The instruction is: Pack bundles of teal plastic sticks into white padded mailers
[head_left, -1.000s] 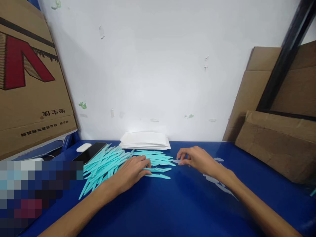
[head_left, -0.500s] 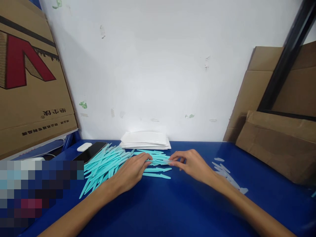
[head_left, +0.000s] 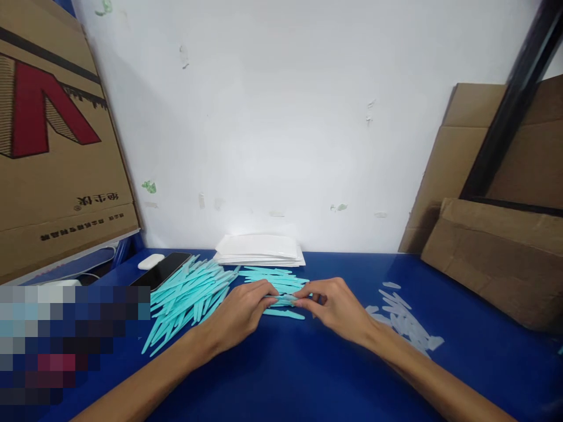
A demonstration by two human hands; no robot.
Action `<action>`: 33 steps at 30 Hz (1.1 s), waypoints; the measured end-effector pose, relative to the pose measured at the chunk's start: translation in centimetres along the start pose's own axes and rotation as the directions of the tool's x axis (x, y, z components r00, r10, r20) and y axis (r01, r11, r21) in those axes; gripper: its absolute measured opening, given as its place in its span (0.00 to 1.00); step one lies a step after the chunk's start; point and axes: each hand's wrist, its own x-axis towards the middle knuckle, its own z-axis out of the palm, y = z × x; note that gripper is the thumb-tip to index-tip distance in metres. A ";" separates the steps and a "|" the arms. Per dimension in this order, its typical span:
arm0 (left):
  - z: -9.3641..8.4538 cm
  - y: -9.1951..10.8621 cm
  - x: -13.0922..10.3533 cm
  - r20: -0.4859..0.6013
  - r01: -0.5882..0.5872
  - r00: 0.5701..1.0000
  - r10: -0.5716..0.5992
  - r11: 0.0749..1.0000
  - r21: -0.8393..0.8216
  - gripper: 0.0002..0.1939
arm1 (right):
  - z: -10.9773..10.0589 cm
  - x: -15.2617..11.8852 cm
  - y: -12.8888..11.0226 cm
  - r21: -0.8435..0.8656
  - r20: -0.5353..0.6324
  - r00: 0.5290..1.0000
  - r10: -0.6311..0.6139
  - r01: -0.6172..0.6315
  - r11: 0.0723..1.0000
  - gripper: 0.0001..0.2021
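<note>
Two hands pinch one slim turquoise plastic stick (head_left: 285, 300) over the blue desk (head_left: 281, 375).
The left hand (head_left: 250, 300) and right hand (head_left: 338, 303) each close a fingertip grip on it; whether the right also pinches something clear is too small to tell. With little stick exposed, uneven pressure could twist it free. A dipping finger could nudge the single turquoise stick (head_left: 288, 315) nearer the person, or the row of turquoise sticks (head_left: 264, 274) behind. Farther out, the right forearm (head_left: 422, 375) could sweep the heap of flat translucent plastic pieces (head_left: 407, 322) beside it.
</note>
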 end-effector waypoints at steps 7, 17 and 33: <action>0.3 0.0 0.1 -0.011 -0.044 0.999 0.046 0.992 0.117 0.13 | 0.1 0.1 0.4 -0.029 -0.032 0.999 -0.005 0.004 1.000 0.11; -6.0 -1.3 0.6 -0.176 0.371 0.915 -0.363 0.583 0.722 0.14 | -1.5 0.3 0.6 -0.250 -0.169 0.985 0.030 -0.072 0.966 0.15; -7.0 -3.3 0.1 -0.153 0.405 0.902 -0.404 0.666 0.626 0.16 | -2.5 0.4 1.0 -0.344 -0.148 0.988 0.053 -0.102 0.933 0.16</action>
